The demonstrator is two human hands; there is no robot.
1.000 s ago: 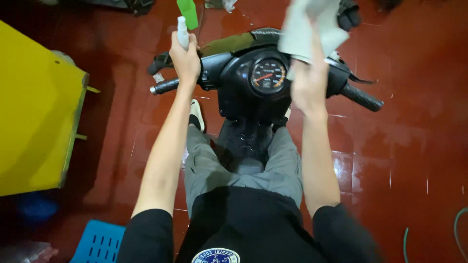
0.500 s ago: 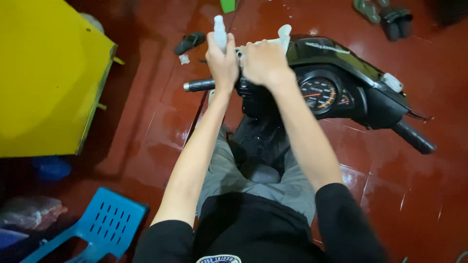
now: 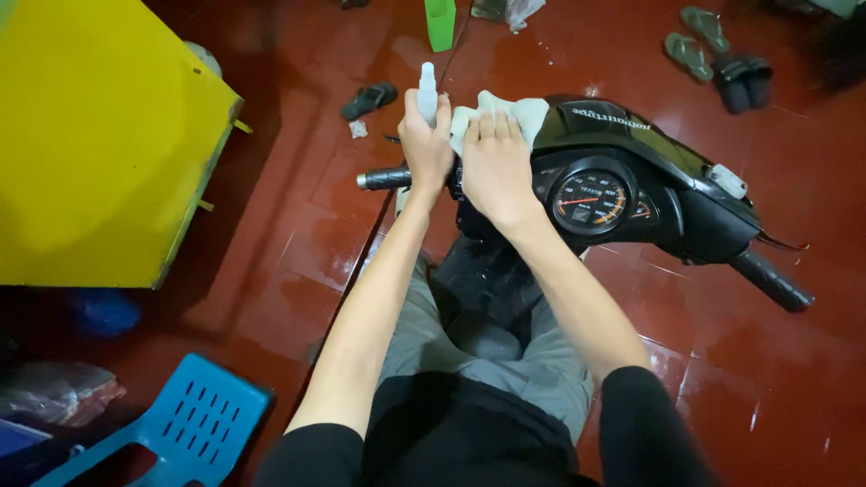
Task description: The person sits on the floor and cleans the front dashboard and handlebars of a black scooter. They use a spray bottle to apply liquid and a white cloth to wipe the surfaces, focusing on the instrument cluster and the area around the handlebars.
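Right hand [image 3: 494,167] presses our white cloth [image 3: 505,113] flat on the scooter's black cowl [image 3: 622,131]; beside it, left hand [image 3: 426,149] grips a spray bottle [image 3: 428,90]. We judge wiping underway.

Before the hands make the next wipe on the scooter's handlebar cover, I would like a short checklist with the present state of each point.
1. Left hand grips the small white spray bottle upright: ok.
2. Right hand lies flat on the pale crumpled cloth: ok.
3. Cloth touches the black scooter handlebar cover: ok.
4. Bottle nozzle points away from the round speedometer dial: cannot tell.
5. Black left handlebar grip is free of cloth: ok.
6. Red tiled floor beside the scooter is dry: cannot tell; it shines.
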